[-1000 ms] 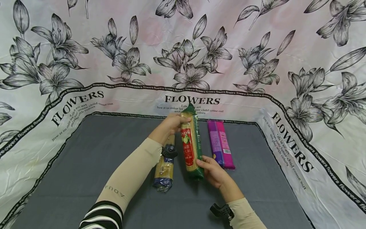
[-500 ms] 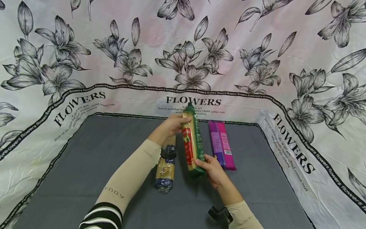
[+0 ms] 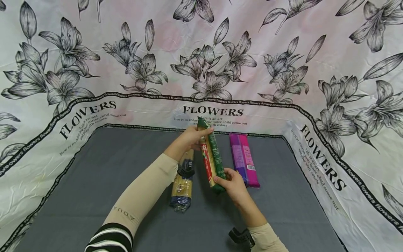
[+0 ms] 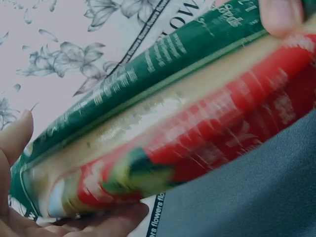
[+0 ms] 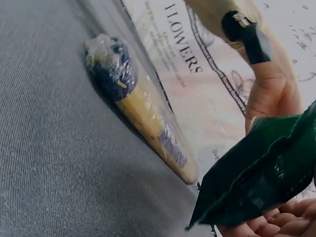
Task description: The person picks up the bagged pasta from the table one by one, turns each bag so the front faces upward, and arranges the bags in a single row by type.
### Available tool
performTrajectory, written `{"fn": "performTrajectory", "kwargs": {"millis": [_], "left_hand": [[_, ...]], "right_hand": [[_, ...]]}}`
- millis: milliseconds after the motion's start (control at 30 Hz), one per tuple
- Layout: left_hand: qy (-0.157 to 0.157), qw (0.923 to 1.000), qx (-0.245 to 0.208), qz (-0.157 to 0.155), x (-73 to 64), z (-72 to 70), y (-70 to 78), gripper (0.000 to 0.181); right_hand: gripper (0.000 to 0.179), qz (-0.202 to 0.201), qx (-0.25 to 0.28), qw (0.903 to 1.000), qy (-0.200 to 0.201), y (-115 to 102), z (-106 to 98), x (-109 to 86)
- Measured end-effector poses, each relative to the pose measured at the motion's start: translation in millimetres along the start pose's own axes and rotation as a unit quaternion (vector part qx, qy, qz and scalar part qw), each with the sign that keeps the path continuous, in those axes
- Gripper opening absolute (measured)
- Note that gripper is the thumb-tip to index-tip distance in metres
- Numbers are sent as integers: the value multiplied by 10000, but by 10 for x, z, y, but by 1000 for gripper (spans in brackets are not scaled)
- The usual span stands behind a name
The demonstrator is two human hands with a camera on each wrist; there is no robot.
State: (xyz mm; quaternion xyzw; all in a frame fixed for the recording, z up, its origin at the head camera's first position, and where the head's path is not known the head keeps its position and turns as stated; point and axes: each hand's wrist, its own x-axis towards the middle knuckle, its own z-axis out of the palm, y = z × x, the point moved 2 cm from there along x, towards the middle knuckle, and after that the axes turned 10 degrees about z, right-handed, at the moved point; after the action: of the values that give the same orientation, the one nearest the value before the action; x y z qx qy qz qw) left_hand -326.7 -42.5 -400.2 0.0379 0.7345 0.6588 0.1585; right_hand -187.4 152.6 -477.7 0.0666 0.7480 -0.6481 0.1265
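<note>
Both ends of the green pack (image 3: 211, 159) are pinched — far one by our left hand (image 3: 187, 140), near one by our right hand (image 3: 235, 185) — over the grey cloth (image 3: 110, 168). We judge this as inspecting; next move needs even grip.

The left hand (image 4: 54, 228) grips the packet (image 4: 163, 116) at its far end, thumb (image 4: 17, 140) beside the green face (image 4: 138, 74), fingers (image 4: 108, 222) beneath. The right hand (image 4: 281, 17), 1 thumb visible, touches the near part. The packet's cream face carries a red panel (image 4: 217, 128); fine lettering is blurred. Floral cloth (image 4: 54, 59) with a black lettered border (image 4: 143, 37) lies on the far side; gray cloth (image 4: 256, 197), on the near side.
</note>
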Motion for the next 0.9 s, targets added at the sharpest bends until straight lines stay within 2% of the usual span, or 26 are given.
{"fn": "performTrajectory", "kwargs": {"millis": [200,433,533,767,900], "left_hand": [[184,9998,-48,-113,-2,24,43,103],[467,9979,-424,-140,24,22,33,67],[569,9973,-461,-62,46,14,8,58],[597,9967,-517,172,72,-32,-8,49],[507,9969,-533,284,76,-52,35,46]], "right_hand": [[43,-232,-719,9958,509,-22,12,-25],[40,-409,-873,9936,596,-57,29,-29],[42,-355,-852,9938,619,-48,36,-15],[63,-134,-753,9962,408,-64,3,-55],[70,-34,-951,9953,165,-81,-91,-58]]}}
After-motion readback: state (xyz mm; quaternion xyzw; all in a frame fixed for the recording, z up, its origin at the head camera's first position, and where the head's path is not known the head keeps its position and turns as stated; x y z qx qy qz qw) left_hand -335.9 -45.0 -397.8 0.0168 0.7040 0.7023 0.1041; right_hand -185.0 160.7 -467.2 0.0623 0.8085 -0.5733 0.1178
